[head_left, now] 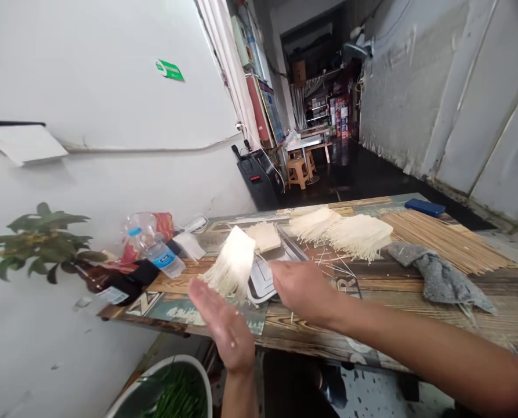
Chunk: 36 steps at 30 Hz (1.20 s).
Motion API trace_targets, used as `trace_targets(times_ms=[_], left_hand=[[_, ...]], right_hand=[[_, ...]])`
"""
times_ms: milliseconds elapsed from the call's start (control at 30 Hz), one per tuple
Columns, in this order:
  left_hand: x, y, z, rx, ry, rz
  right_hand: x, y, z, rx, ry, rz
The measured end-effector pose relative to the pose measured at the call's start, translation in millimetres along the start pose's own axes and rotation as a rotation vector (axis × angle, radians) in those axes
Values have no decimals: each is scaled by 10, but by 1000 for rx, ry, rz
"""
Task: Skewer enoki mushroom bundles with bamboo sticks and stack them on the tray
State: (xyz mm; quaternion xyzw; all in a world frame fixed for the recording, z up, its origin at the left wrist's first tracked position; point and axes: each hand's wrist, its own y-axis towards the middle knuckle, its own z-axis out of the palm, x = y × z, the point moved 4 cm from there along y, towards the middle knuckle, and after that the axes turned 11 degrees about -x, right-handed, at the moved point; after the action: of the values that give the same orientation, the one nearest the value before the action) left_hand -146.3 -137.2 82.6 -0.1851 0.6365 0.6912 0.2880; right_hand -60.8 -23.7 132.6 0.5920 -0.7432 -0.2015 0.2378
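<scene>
A pale fan-shaped bunch of enoki mushrooms [232, 261] is held up over the near edge of the table, its loose stringy end hanging down. My right hand [300, 290] is closed beside it, on what looks like a thin skewer leading into the bunch; most of that stick is hidden by my fingers. My left hand [224, 325] is open, fingers stretched out flat, close below the hanging strands. Behind the bunch lies a metal tray [291, 252] with another enoki piece [264, 237] on it. More enoki bunches [358, 235] are laid out farther right.
Bamboo skewers [450, 241] lie spread on the wooden table [398, 313], near a grey cloth [437, 273] and a blue box [424, 207]. At left are a water bottle [165, 258] and a plant [45, 238]. A tub of greens [176, 389] stands below the edge.
</scene>
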Motion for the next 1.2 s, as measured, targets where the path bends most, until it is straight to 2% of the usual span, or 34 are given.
trace_targets(times_ms=[67, 200, 300, 367, 567, 733, 867, 1033, 1133, 1200], left_hand=[[97, -107, -114, -12, 56, 34], [353, -359, -169, 210, 289, 18], [515, -437, -162, 274, 317, 51], [616, -441, -152, 288, 303, 32], [868, -484, -170, 254, 243, -166], [943, -520, -184, 224, 175, -290], [931, -181, -112, 184, 202, -460], [876, 413, 179, 286, 14, -657], [846, 551, 262, 389, -14, -675], [837, 557, 233, 383, -20, -681]], right_hand=[[-65, 259, 128, 34, -11, 31], [-175, 643, 437, 76, -53, 114], [-306, 863, 627, 85, -72, 186], [-427, 981, 696, 71, -75, 238], [-804, 1158, 715, -45, 2, 370], [-935, 1212, 836, -106, 149, 495], [-749, 1095, 964, -134, 277, 559], [-264, 654, 1032, -154, 391, 539], [-21, 446, 1055, -130, 441, 466], [97, 379, 1059, -103, 466, 408]])
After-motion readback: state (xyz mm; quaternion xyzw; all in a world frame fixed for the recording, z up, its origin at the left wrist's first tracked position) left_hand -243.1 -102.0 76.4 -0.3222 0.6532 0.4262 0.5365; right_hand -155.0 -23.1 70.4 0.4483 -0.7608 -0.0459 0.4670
